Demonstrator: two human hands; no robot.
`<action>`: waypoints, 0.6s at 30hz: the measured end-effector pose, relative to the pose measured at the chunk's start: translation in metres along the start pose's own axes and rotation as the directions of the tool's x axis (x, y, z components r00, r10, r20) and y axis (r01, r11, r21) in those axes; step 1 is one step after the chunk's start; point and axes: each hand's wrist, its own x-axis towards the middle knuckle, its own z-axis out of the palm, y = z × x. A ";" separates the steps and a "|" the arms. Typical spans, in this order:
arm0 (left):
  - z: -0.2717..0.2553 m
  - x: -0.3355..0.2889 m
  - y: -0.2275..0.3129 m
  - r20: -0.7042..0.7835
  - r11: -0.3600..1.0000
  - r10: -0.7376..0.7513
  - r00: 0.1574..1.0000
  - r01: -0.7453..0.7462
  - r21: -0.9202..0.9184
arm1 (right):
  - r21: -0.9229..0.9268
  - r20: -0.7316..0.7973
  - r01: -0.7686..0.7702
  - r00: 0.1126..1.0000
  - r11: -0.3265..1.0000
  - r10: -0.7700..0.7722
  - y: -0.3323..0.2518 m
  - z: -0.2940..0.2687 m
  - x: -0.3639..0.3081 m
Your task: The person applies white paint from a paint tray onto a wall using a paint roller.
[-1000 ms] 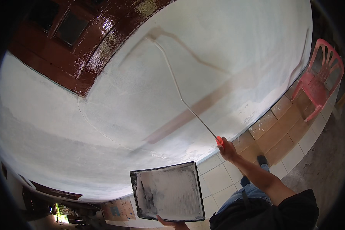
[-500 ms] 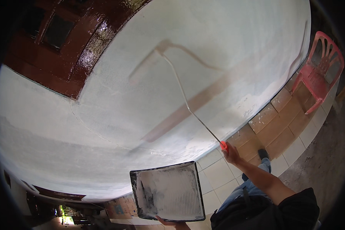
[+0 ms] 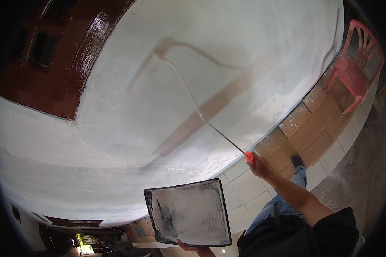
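My right hand is wrapped round the red grip of a paint roller. Its long bent rod reaches up and left across the pale wall. The roller's far end lies near or against the wall, where it is blurred and blends with the paint and a shadow. In my left hand, at the lower edge, is a black-rimmed paint tray, held tilted below the wall. Whitish paint coats the tray's inside, with dark patches at its left. Most of my left hand's fingers are hidden under the tray.
A glossy dark-red wooden frame with panes is set in the wall at upper left. On the right stands a red plastic chair. Brown cardboard covers part of the tiled floor along the wall's foot.
The roller's far end has shifted left and slightly up across the wall. My right hand has moved up a little, and the tray has stayed nearly in place. The view has turned slightly.
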 end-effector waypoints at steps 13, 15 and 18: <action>0.027 -0.013 0.006 0.118 0.991 -0.113 0.987 0.103 0.085 | 0.018 0.049 -0.045 0.998 0.999 0.044 0.000 -0.002 -0.006; 0.018 -0.010 0.007 0.076 0.987 -0.160 0.984 0.158 0.024 | 0.052 0.071 -0.023 0.997 0.998 0.019 -0.020 -0.002 0.010; 0.000 -0.002 -0.001 0.220 0.974 0.017 0.975 -0.066 0.217 | 0.017 0.021 0.014 1.000 1.000 -0.014 -0.007 0.002 0.005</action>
